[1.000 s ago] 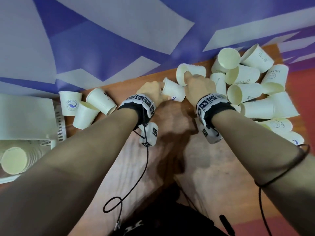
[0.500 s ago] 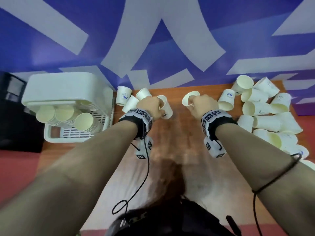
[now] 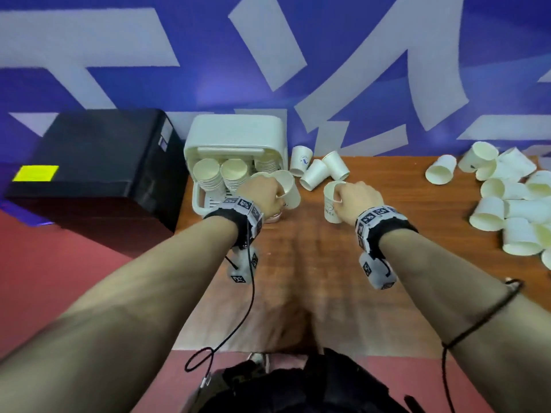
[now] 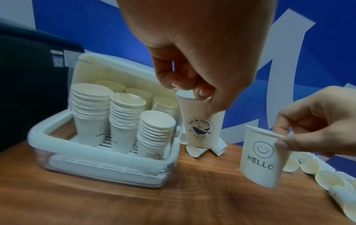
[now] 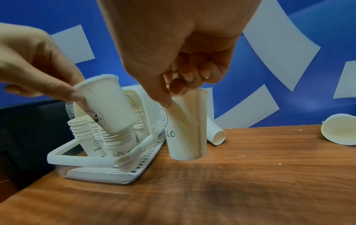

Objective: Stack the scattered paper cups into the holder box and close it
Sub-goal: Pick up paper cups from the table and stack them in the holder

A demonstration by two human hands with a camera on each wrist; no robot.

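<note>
The white holder box [image 3: 196, 201] stands at the table's back left with its lid [image 3: 235, 132] raised and several cup stacks [image 3: 208, 174] inside. My left hand [image 3: 262, 195] pinches the rim of a whale-logo cup [image 4: 199, 129], which hangs tilted at the box's right edge, close to the nearest stack [image 5: 119, 140]. My right hand [image 3: 354, 198] pinches a "HELLO" smiley cup [image 4: 260, 158] by its rim, just above the table and to the right of the box [image 5: 77, 158]. The HELLO cup [image 5: 185, 134] is upright.
Three loose cups [image 3: 316, 171] lie behind the hands by the wall. A pile of several cups [image 3: 507, 210] lies at the table's right end. A black case [image 3: 89, 162] sits left of the box. The wooden table [image 3: 298, 263] ends near my body.
Both hands lifted a cup each from the right-hand pile and carried them leftwards to the holder box. The head view swung left, bringing the box and black case into sight.
</note>
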